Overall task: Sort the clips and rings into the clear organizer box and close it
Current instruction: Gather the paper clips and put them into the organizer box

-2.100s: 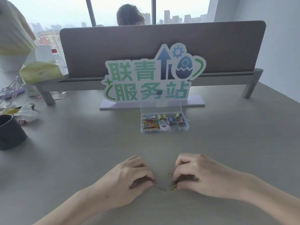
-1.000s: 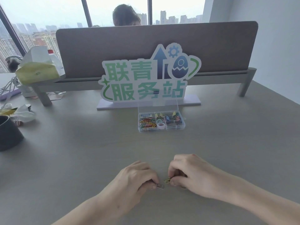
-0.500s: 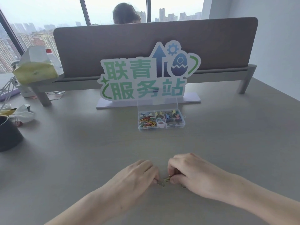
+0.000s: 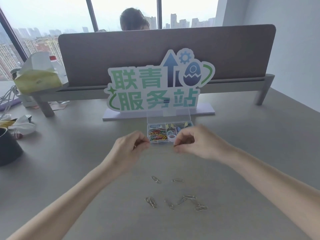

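Both arms reach over the desk (image 4: pixel 69 170), left hand (image 4: pixel 129 148) and right hand (image 4: pixel 195 142) raised just before the clear organizer box (image 4: pixel 168 134), fingers curled, tips pinched on something too small to identify. Box mid-desk, lid upright, colored clips inside. Silver paper clips (image 4: pixel 174 196) scattered toward the near edge.

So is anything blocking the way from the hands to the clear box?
Nothing visible. The left hand and right hand are right at the organizer box, whose lid stands open.
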Demonstrator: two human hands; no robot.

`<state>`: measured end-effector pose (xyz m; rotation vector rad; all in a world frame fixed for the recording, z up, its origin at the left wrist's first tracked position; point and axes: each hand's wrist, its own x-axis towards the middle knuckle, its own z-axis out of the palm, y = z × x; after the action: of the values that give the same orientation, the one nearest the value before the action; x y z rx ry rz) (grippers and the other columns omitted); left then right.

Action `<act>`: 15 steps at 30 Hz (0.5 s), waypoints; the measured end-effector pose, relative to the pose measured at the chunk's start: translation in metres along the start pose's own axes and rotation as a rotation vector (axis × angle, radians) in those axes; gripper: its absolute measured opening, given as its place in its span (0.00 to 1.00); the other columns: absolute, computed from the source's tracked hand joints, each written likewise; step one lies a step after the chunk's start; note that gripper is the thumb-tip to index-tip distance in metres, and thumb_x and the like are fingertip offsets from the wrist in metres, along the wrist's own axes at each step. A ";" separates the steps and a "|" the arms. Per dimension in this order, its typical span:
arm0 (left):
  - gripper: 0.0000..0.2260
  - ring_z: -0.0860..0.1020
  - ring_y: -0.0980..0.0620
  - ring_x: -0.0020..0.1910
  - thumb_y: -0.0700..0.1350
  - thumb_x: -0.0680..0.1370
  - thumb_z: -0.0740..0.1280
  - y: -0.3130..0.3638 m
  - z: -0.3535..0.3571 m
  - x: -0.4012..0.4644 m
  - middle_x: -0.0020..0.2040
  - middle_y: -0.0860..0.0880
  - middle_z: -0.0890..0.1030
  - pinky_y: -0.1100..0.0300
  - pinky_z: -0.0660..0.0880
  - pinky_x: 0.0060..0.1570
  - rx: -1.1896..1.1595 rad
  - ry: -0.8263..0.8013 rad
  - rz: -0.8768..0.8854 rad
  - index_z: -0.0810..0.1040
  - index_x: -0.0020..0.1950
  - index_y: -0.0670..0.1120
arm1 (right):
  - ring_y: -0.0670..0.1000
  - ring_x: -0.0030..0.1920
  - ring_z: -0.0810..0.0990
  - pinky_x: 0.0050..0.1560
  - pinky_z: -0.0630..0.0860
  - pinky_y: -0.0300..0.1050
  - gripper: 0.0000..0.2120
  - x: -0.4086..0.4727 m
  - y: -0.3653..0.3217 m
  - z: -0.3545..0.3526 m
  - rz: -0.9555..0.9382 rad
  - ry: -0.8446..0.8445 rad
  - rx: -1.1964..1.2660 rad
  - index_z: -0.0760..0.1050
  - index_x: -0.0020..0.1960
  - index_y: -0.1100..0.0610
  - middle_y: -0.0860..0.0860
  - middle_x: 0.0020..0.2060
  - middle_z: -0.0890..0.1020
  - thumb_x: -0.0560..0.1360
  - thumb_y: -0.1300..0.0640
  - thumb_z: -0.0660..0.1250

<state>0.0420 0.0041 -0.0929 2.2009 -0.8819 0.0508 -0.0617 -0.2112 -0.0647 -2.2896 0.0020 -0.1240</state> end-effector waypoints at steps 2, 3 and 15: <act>0.05 0.73 0.63 0.32 0.42 0.77 0.69 -0.005 0.000 0.027 0.35 0.57 0.79 0.72 0.68 0.33 -0.011 0.028 -0.038 0.78 0.43 0.51 | 0.37 0.30 0.76 0.34 0.70 0.28 0.05 0.029 0.002 -0.001 -0.017 0.050 -0.039 0.82 0.40 0.53 0.43 0.31 0.83 0.69 0.58 0.78; 0.06 0.73 0.63 0.32 0.42 0.77 0.69 -0.007 0.001 0.040 0.35 0.58 0.78 0.71 0.68 0.34 -0.012 0.033 -0.047 0.78 0.42 0.52 | 0.38 0.30 0.77 0.33 0.70 0.28 0.05 0.045 0.003 -0.001 -0.017 0.060 -0.068 0.82 0.41 0.53 0.44 0.32 0.83 0.68 0.58 0.78; 0.05 0.78 0.59 0.40 0.42 0.73 0.72 -0.038 0.027 0.103 0.36 0.59 0.81 0.65 0.72 0.41 -0.038 0.034 -0.120 0.82 0.41 0.52 | 0.47 0.42 0.82 0.41 0.73 0.33 0.06 0.130 0.023 0.016 -0.024 -0.003 -0.323 0.86 0.47 0.56 0.50 0.42 0.87 0.70 0.59 0.76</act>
<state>0.1375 -0.0550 -0.1062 2.2062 -0.7248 0.0137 0.0701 -0.2196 -0.0810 -2.6131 -0.0070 -0.1415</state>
